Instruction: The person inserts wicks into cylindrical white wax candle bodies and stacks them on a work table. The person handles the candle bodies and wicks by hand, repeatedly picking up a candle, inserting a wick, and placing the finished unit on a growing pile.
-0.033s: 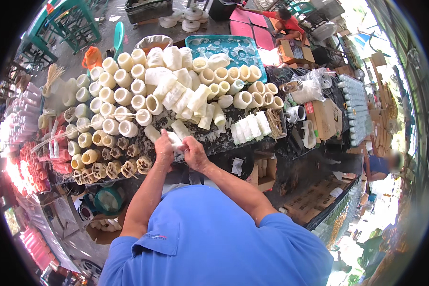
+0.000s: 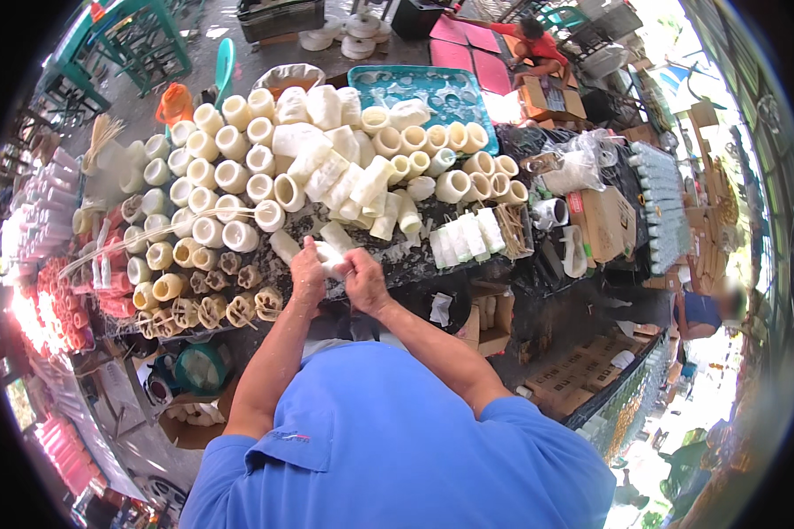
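Note:
A white, waxy-looking piece (image 2: 330, 253) is held between my two hands over the near edge of the table. My left hand (image 2: 307, 277) grips its left side and my right hand (image 2: 365, 280) closes on its right side, fingers curled. Parts of the piece are hidden by the fingers. Just beyond lie two pale cylinders, one (image 2: 284, 246) by the left hand and another (image 2: 336, 235) between the hands. Farther off, a heap of cream-white cylinders (image 2: 326, 172) lies across the table. Rows of hollow cream cylinders (image 2: 229, 175) stand to its left.
Wrapped white pieces (image 2: 468, 236) lie in a row beside thin sticks (image 2: 510, 231) at right. A teal tray (image 2: 423, 93) sits at the back. Cardboard boxes (image 2: 607, 223) stand on the right, and an open carton (image 2: 496, 322) is below the table. Another person (image 2: 538, 48) sits far back right.
The whole view has shifted slightly right and down. Both hands keep their hold on the white piece, with hardly any movement against the table.

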Demonstrator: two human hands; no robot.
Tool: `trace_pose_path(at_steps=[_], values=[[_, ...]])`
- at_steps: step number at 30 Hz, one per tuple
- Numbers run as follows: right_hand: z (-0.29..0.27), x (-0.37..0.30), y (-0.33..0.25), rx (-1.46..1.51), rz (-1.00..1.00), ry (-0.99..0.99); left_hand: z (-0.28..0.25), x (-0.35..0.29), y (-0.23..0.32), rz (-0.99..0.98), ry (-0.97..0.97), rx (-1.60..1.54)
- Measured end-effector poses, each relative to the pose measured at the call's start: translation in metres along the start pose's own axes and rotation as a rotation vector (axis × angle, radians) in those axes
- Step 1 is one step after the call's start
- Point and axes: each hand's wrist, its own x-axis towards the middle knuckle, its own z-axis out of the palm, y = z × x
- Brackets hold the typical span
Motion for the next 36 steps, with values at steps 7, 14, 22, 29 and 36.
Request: trace_pose_path(at_steps=[7, 14, 22, 29, 36], values=[[-0.007, 0.022, 0.015, 0.491, 0.422, 0.066, -0.002, -0.006, 0.027, 0.456, -0.03, 0.91], [-0.011, 0.025, 0.026, 0.884, 0.647, -0.009, -0.004, 0.016, 0.014, -0.258, -0.094, -0.36], [-0.029, 0.035, 0.005, 0.382, 0.566, -0.321, -0.016, 0.003, 0.008, 0.017, -0.213, 0.052], [-0.039, 0.053, -0.011, -0.166, 0.305, -0.32, -0.018, -0.017, 0.051, 0.553, -0.181, 0.811], [-0.022, 0.062, 0.013, -0.026, 0.296, 0.067, -0.007, -0.038, 0.063, 0.361, -0.333, 0.779]])
